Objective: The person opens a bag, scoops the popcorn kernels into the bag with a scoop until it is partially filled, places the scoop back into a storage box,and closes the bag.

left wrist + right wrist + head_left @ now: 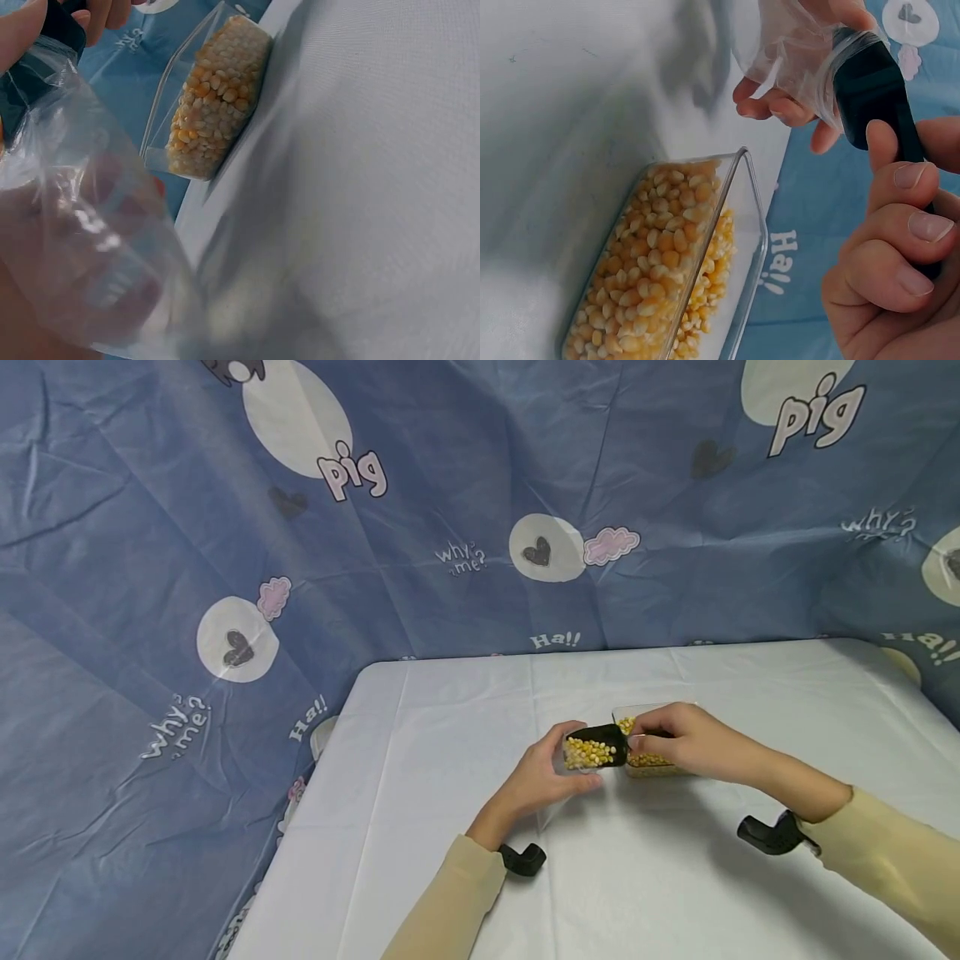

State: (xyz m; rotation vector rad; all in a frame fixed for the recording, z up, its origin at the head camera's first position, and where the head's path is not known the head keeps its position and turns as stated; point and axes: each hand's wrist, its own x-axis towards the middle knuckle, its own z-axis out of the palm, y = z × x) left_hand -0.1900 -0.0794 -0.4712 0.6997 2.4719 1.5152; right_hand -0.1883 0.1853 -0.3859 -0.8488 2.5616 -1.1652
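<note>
My left hand holds a clear plastic bag around its mouth, and the bag hangs below. My right hand pinches the handle of a black scoop between thumb and fingers. Yellow corn kernels lie in the scoop in the head view. The scoop's front end is inside the bag's mouth, as the right wrist view shows. Just behind and below the right hand stands a clear rectangular container holding more corn kernels; the hand partly covers it in the head view.
A white cloth covers the table. Behind it and to the left hangs a blue printed curtain. Black wrist mounts stick out from both forearms, over the table.
</note>
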